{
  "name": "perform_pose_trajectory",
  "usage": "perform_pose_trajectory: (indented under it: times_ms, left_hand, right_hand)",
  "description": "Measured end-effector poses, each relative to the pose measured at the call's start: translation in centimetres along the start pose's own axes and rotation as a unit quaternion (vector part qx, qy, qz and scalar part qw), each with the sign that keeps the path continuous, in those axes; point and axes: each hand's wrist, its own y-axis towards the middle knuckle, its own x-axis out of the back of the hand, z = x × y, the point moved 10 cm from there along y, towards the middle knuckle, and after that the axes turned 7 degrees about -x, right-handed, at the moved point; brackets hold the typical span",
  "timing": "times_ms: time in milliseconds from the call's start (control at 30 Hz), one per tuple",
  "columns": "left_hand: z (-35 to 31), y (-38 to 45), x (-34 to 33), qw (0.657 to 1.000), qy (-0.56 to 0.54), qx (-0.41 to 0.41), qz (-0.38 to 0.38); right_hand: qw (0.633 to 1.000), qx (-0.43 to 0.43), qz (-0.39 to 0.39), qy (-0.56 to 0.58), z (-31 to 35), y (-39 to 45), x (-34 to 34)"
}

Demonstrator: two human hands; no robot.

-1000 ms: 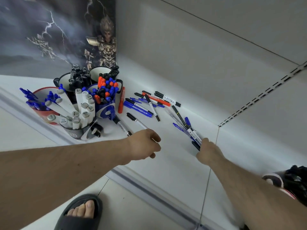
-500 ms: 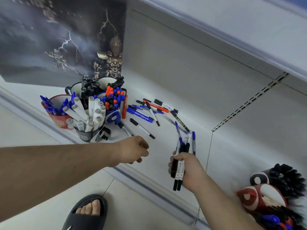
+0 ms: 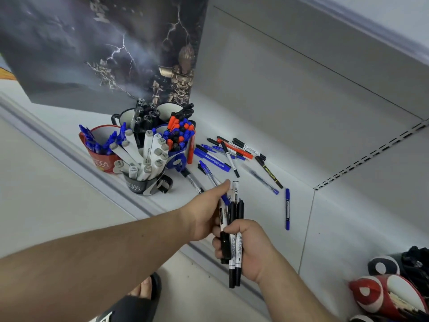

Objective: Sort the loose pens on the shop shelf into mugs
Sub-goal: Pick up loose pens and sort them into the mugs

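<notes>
We see a white shop shelf (image 3: 267,205) with a cluster of mugs at its left: a red mug (image 3: 102,159) full of blue pens, a grey mug (image 3: 139,185) of fat white markers in front, a blue mug (image 3: 178,159) packed with red, blue and black caps, and two dark mugs (image 3: 125,118) behind, one stuffed with black pens. A stormy poster (image 3: 104,49) with an armoured figure leans against the back wall. Loose pens (image 3: 229,151) lie scattered right of the mugs – black, blue, a red one – and a single blue pen (image 3: 287,209) lies apart near the shelf seam.

Our right hand (image 3: 250,249) is curled around a bundle of black-and-white markers (image 3: 235,252), held upright over the shelf's front edge. Our left hand (image 3: 206,212) reaches across and pinches a marker at the top of that bundle, thumb stretched upward; a blue pen (image 3: 210,174) slants out just beyond it, though we cannot tell whether the fingers hold it too.

At the lower right, red-and-white mugs (image 3: 383,296) are cut off by the frame – their contents are hard to make out. A black sandal (image 3: 130,305) shows on the floor below
</notes>
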Motion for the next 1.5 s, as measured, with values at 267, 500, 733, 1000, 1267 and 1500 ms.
perform_pose_trajectory:
  times_ms: [267,500,733,1000,1267,1500]
  left_hand:
    - [-7.4,2.3,4.5,0.969,-0.024,-0.156,-0.189]
    - [-1.8,1.2,2.0,0.987,0.129,-0.071,-0.057]
    - [1.1,-1.4,-1.7,0.967,0.220,-0.103,0.074]
    - [0.6,-0.7,-1.0,0.940,0.309,-0.109,0.090]
    - [1.2,-0.4,-1.9,0.890,0.430,-0.072,0.134]
    - [0.5,-0.6,-3.1,0.815,0.547,-0.067,0.179]
  right_hand:
    - [0.998,-0.030,-0.061,-0.001,-1.3,-0.2,4.0]
    - [0.989,0.082,-0.076,0.100,2.5,-0.7,4.3]
    - [0.973,0.129,-0.168,0.086,3.5,0.2,3.5]
    - [0.980,0.059,-0.160,0.104,2.5,0.6,3.2]
    - [0.979,0.042,-0.166,0.111,2.6,-0.3,4.1]
    - [0.969,0.013,-0.210,0.131,1.5,-0.9,5.8]
